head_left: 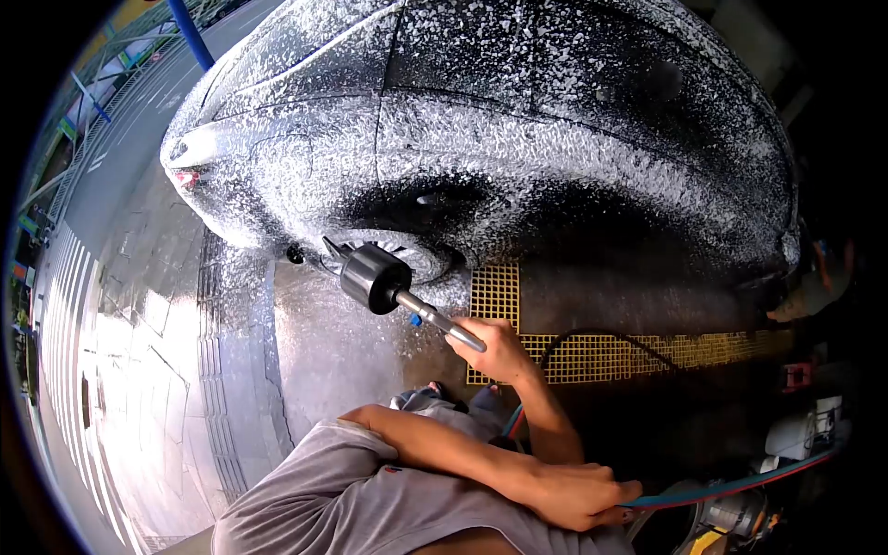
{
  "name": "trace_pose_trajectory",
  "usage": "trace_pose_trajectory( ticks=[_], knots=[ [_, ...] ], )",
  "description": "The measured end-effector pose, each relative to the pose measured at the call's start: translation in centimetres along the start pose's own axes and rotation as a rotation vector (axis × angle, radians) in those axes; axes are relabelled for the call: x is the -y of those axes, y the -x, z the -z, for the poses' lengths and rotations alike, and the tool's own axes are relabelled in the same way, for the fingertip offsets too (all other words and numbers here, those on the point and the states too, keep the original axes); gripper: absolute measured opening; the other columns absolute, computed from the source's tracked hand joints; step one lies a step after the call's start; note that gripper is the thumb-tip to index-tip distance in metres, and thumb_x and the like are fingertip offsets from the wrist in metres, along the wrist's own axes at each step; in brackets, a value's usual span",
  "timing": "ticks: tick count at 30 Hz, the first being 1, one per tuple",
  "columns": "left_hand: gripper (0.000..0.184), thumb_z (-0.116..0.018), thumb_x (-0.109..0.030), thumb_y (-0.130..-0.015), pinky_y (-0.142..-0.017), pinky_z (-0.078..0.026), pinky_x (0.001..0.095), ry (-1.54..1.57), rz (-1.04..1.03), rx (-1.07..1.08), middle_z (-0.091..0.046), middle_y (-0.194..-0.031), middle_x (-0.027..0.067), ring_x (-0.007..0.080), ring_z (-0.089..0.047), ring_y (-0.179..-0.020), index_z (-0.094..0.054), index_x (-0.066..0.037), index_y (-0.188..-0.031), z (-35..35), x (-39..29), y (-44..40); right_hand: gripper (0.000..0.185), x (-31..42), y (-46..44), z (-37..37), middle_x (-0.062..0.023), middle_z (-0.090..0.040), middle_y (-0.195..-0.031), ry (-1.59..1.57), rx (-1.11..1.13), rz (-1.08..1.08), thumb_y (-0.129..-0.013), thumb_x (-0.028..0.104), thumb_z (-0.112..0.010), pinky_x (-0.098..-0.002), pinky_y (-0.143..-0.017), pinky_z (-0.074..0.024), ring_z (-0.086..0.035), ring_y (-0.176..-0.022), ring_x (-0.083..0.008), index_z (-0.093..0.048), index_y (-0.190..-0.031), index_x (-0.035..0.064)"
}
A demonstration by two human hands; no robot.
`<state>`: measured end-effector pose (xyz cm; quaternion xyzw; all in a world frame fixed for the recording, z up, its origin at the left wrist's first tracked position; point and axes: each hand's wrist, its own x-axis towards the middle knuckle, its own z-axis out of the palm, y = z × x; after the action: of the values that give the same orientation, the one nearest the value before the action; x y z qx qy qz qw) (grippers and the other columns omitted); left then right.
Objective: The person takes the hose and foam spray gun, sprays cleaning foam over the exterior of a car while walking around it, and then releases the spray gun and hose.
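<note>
My right hand (pixel 499 350) is closed around the metal handle of a foam spray gun (pixel 376 277). Its black cylindrical head points up and left at the wheel (pixel 407 250) of a dark car (pixel 462 129) coated in white foam. My left forearm crosses in front of my body to the right. At its end, my left hand (pixel 578 497) grips a blue-green and red hose (pixel 712 490), which runs off to the right. Part of the hose is hidden behind my forearms.
Yellow floor grating (pixel 601 356) lies beside the car, with a dark hose (pixel 638 344) curving over it. Equipment (pixel 740 509) stands at the lower right. Wet pavement (pixel 157 351) and a road are on the left. Another person's arm (pixel 805 296) shows at the far right.
</note>
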<state>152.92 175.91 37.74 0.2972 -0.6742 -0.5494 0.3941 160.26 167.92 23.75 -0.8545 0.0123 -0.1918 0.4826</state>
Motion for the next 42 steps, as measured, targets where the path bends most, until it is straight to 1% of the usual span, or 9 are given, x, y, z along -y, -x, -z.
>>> trace_pose_trajectory(
  ticks=[6,15,20,24,28,30,34,40,42],
  knots=[
    [0.031,-0.050,-0.025,-0.101,-0.053,-0.048,0.0519,0.029,-0.061,0.074,-0.060,-0.061,0.0242,0.0477,-0.060,-0.060,-0.050,0.006,-0.099,-2.2,1.8,1.3,0.021,-2.8,6.1,2.0,-0.0145,-0.064,-0.068,0.123,-0.125,-0.483,-0.085,0.013,-0.070,-0.0348,-0.054,-0.0488,-0.065,-0.057,-0.0244,-0.068,-0.102,-0.0004],
    [0.028,-0.050,-0.024,-0.101,-0.050,-0.043,0.0496,0.120,-0.015,0.030,-0.057,-0.057,0.0226,0.0447,-0.058,-0.057,-0.048,0.004,-0.098,-1.0,0.8,1.3,0.015,-11.5,15.3,7.2,-0.0015,-0.057,-0.059,-0.077,-1.121,-0.976,-0.092,0.017,-0.064,-0.0265,-0.039,-0.0360,-0.049,-0.044,-0.0088,-0.067,-0.093,0.0027],
    [0.027,-0.048,-0.022,-0.102,-0.047,-0.042,0.0489,0.083,-0.140,0.104,-0.056,-0.055,0.0217,0.0438,-0.057,-0.052,-0.046,0.004,-0.097,-1.9,0.8,0.5,0.015,-12.0,14.7,8.7,-0.0014,-0.057,-0.060,0.028,-1.070,-0.937,-0.092,0.015,-0.063,-0.0263,-0.042,-0.0389,-0.051,-0.047,-0.0092,-0.068,-0.095,0.0016],
    [0.024,-0.048,-0.020,-0.102,-0.043,-0.041,0.0473,0.083,-0.098,0.229,-0.055,-0.054,0.0221,0.0435,-0.057,-0.051,-0.045,0.004,-0.099,-1.3,1.5,-2.0,0.022,-8.4,12.6,9.3,-0.0088,-0.061,-0.063,0.184,-0.512,-0.576,-0.090,0.020,-0.068,-0.0332,-0.052,-0.0449,-0.056,-0.053,-0.0147,-0.069,-0.097,-0.0003],
    [0.019,-0.053,-0.016,-0.100,-0.050,-0.046,0.0417,0.157,0.008,0.226,-0.059,-0.061,0.0179,0.0369,-0.062,-0.055,-0.051,0.002,-0.105,-0.9,3.9,-6.0,0.017,-9.3,11.3,10.6,-0.0116,-0.059,-0.063,-0.014,-0.296,-0.315,-0.087,0.019,-0.070,-0.0362,-0.055,-0.0458,-0.057,-0.053,-0.0214,-0.067,-0.088,0.0017],
    [0.019,-0.050,-0.015,-0.101,-0.049,-0.046,0.0447,0.105,-0.182,0.105,-0.059,-0.060,0.0231,0.0409,-0.062,-0.056,-0.045,0.003,-0.102,0.0,5.1,-8.7,0.020,-12.1,12.1,12.8,-0.0143,-0.062,-0.066,0.046,-0.207,-0.326,-0.089,0.021,-0.066,-0.0383,-0.057,-0.0468,-0.061,-0.057,-0.0223,-0.066,-0.088,0.0013],
    [0.018,-0.055,-0.019,-0.100,-0.046,-0.043,0.0385,0.066,-0.122,0.064,-0.057,-0.062,0.0138,0.0308,-0.058,-0.050,-0.054,0.000,-0.100,1.3,6.9,-15.7,0.024,-22.8,16.8,19.3,-0.0094,-0.059,-0.064,0.087,-0.320,-0.578,-0.091,0.023,-0.065,-0.0353,-0.054,-0.0440,-0.056,-0.056,-0.0153,-0.065,-0.092,-0.0013],
    [0.019,-0.056,-0.022,-0.100,-0.046,-0.041,0.0372,-0.081,0.008,0.080,-0.050,-0.058,0.0102,0.0288,-0.054,-0.046,-0.056,-0.003,-0.101,2.1,10.2,-27.7,0.022,-40.0,27.1,34.6,-0.0046,-0.060,-0.062,-0.018,-0.986,-0.998,-0.092,0.019,-0.064,-0.0326,-0.049,-0.0420,-0.055,-0.052,-0.0159,-0.066,-0.082,-0.0008],
    [0.018,-0.056,-0.023,-0.099,-0.045,-0.041,0.0376,-0.143,0.012,0.069,-0.051,-0.058,0.0097,0.0286,-0.054,-0.045,-0.057,-0.006,-0.102,2.0,11.6,-30.5,0.026,-44.9,30.4,41.1,-0.0162,-0.066,-0.067,0.194,-1.193,-0.991,-0.089,0.024,-0.066,-0.0437,-0.056,-0.0473,-0.063,-0.058,-0.0307,-0.069,-0.084,-0.0014]
  ],
)
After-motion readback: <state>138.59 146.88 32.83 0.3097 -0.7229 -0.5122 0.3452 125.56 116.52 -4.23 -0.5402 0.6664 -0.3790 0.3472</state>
